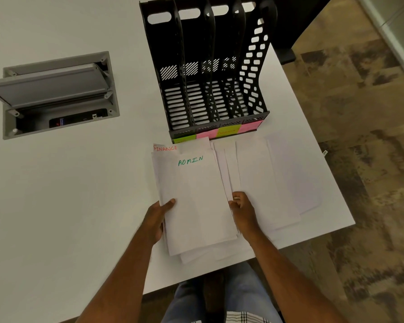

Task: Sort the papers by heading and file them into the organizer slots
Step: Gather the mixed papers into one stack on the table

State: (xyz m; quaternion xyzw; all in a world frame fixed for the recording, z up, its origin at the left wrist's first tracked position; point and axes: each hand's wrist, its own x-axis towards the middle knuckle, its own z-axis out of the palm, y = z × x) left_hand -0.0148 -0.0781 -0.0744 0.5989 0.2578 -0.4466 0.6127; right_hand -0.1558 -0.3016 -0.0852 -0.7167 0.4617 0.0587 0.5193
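Observation:
A stack of white papers [196,194] lies on the white table in front of me; the top sheet is headed ADMIN in green, and a sheet beneath shows FINANCE in red at its top left corner. My left hand [158,217] grips the stack's left edge, thumb on top. My right hand [241,210] pinches the stack's right edge with curled fingers. More white sheets [278,178] lie fanned out to the right. The black organizer [210,66] with several slots stands behind the papers, with green, pink and yellow sticky labels [228,131] on its front lip.
A grey cable box [54,94] with an open lid is set into the table at the left. The table's right edge [331,178] runs close to the fanned sheets, with patterned carpet beyond. My legs in jeans show below the near edge.

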